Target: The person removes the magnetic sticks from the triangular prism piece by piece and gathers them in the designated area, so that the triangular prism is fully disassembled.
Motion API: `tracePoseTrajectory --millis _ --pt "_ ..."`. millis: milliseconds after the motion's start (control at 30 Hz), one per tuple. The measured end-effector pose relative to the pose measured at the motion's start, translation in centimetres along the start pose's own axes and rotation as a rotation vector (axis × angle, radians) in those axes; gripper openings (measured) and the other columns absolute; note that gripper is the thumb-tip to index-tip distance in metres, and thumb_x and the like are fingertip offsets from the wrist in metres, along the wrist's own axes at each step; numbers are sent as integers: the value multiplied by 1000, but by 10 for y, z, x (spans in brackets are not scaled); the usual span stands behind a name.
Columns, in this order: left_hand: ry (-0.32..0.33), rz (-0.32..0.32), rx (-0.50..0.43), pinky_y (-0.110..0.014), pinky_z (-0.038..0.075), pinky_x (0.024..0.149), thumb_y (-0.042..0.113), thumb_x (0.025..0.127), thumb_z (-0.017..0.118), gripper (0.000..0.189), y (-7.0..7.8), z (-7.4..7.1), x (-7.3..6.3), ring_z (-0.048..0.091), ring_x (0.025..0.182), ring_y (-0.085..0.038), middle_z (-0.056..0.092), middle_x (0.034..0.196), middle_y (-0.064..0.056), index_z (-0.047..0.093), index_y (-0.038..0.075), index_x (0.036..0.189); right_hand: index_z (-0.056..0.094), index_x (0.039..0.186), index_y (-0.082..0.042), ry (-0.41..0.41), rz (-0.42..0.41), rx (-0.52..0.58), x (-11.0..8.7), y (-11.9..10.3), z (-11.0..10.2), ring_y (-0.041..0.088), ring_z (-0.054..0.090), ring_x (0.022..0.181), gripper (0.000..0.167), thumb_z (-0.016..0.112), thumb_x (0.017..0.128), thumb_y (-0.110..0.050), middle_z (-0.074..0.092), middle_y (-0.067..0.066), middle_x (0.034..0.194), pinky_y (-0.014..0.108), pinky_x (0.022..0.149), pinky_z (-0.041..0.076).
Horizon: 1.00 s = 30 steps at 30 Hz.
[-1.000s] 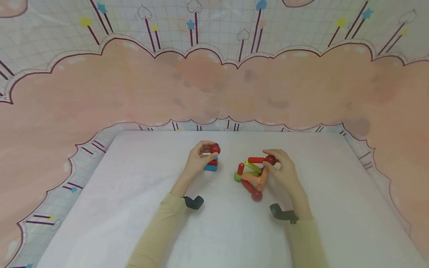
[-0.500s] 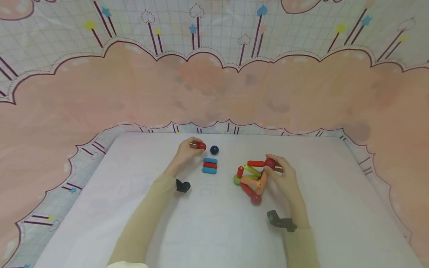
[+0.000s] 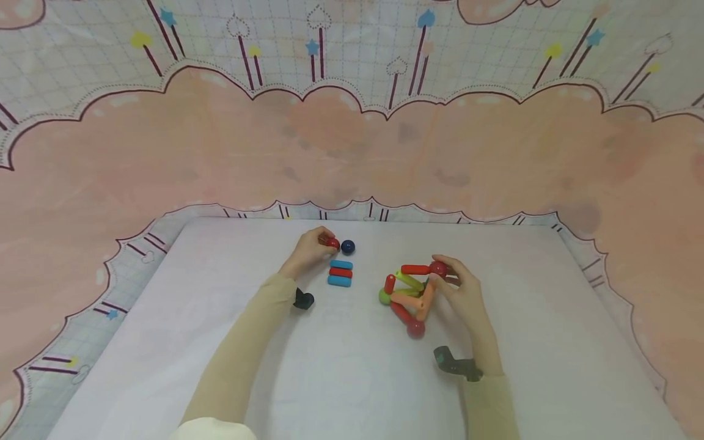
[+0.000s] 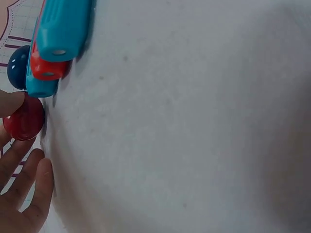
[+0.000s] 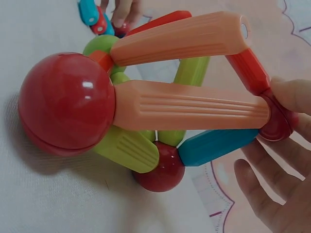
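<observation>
My left hand (image 3: 308,252) pinches a glossy red ball (image 4: 24,120) between thumb and fingers, low at the white tabletop. Right beside that ball sits a dark blue ball (image 3: 348,247). Two blue rods and a red rod (image 3: 341,273) lie side by side just in front of them. My right hand (image 3: 465,293) holds a red ball (image 5: 277,121) at the upper corner of a frame built from magnetic rods and balls. Orange rods (image 5: 194,106), a blue rod (image 5: 218,145), and red and lime-green rods join there, with a large red ball (image 5: 65,102) at the near corner.
The frame stands right of the loose rods on the white table (image 3: 352,379). A patterned cloth (image 3: 352,159) in peach and white hangs behind the table. Dark wrist-camera mounts (image 3: 458,363) jut inward from both wrists.
My left hand carried the red ball leftward off the spot over the dark blue ball, uncovering it and the loose rods, then back slightly towards it. The right hand keeps its hold.
</observation>
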<state>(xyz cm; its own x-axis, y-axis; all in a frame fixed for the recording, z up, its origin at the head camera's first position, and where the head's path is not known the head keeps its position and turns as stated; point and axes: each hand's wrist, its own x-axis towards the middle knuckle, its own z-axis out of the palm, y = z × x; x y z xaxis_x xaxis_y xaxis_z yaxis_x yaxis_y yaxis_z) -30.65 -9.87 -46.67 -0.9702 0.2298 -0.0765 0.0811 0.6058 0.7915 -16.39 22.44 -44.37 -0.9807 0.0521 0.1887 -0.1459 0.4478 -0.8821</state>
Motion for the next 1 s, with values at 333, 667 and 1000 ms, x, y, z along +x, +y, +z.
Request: tracePoseTrajectory --millis 333,667,1000 --pt "-14 -17 1 -42 48 100 13 87 68 37 0 2 2 55 109 -30 60 121 -17 56 4 120 54 134 -10 -4 -2 -10 0 -1 -2 25 55 114 45 66 91 -18 59 14 132 44 100 47" --pt "-12 -13 4 -43 46 101 18 87 68 42 1 -1 2 56 113 -32 59 123 -18 55 4 124 54 134 -10 -8 10 15 0 0 -1 25 54 115 46 66 90 -17 58 15 133 48 101 45" --pt "183 8 -109 -43 46 100 20 91 63 37 22 -10 -5 57 113 -32 60 122 -19 57 3 124 55 133 -12 -2 2 -26 0 2 0 23 54 113 44 66 91 -20 59 13 131 23 95 47"
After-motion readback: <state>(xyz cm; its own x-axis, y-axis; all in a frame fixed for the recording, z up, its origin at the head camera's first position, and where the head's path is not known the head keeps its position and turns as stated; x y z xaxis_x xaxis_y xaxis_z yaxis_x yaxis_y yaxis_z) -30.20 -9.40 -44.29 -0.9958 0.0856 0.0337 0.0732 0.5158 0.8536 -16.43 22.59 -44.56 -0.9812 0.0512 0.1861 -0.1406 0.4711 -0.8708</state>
